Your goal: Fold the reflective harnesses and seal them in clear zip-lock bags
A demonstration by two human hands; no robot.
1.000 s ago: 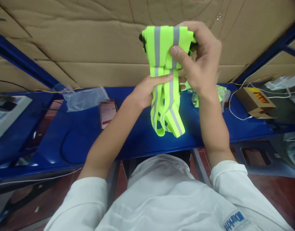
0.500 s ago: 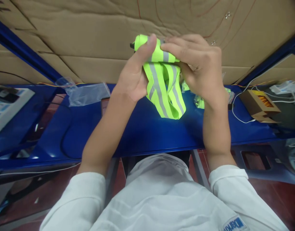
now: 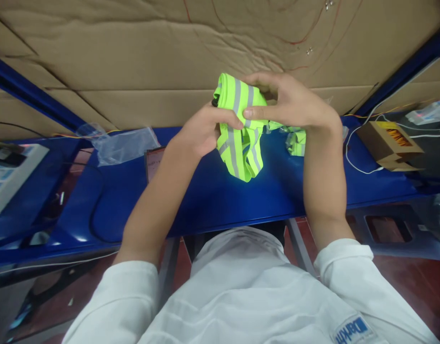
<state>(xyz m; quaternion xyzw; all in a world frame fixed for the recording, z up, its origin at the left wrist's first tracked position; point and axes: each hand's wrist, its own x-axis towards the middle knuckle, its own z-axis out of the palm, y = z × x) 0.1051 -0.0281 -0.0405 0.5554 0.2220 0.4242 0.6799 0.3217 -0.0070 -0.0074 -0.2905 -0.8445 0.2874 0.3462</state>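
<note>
Between my two hands, above the blue table, is a neon yellow-green reflective strap [image 3: 243, 98] with grey stripes, partly folded into a flat bundle. Its lower part hangs down in loops. My left hand [image 3: 205, 126] grips the bundle's left side, thumb across the front; a small black piece shows at that edge. My right hand [image 3: 287, 102] is closed on the right side, thumb pressed on the front and fingers behind, partly hidden. Behind my right forearm, more folded neon material [image 3: 296, 143] in clear wrapping lies on the table.
The blue table [image 3: 220, 205] runs across in front of me, with a cardboard wall [image 3: 144, 62] behind. A clear plastic bag [image 3: 126, 145] and a dark-edged flat object [image 3: 153, 161] lie left. Right are an open cardboard box [image 3: 390, 145] and a white cable [image 3: 352, 160].
The folded bundle has turned more upright and come slightly lower. My left thumb now lies across its front, and my right thumb has moved from behind to the front.
</note>
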